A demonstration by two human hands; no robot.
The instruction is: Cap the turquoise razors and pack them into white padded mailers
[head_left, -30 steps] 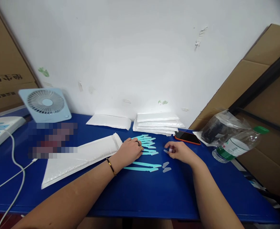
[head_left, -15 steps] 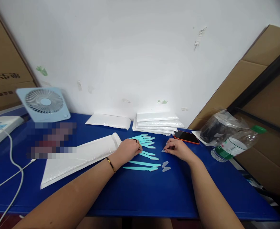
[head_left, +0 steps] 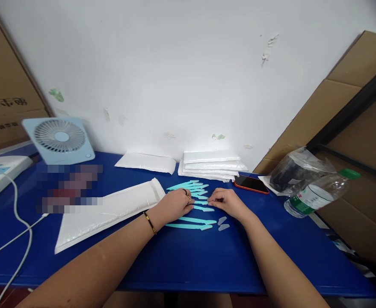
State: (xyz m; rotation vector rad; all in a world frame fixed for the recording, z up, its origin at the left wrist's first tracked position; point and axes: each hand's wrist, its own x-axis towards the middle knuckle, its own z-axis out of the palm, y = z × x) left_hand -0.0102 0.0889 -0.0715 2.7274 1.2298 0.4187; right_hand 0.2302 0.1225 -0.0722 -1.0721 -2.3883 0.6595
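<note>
Several thin turquoise razors (head_left: 192,226) lie fanned out on the blue table, their blade ends pointing right. My left hand (head_left: 179,202) rests over the razor handles, its fingers closed around one of them. At that razor's blade end, the fingertips of my right hand (head_left: 223,201) are pinched together; whatever small piece is between them is hidden. Two clear blade covers (head_left: 223,227) lie just right of the nearest razors.
White padded envelopes (head_left: 211,164) are stacked by the wall, with a single one (head_left: 111,214) at left. A phone (head_left: 251,184), a bottle (head_left: 316,196) and a bagged dark object (head_left: 287,175) stand right. A fan (head_left: 61,139) and power strip (head_left: 1,175) sit left.
My right hand has moved left, from beside the razors to a blade end, and the clear cover at its fingertips is no longer visible. My left hand has shifted only slightly.
</note>
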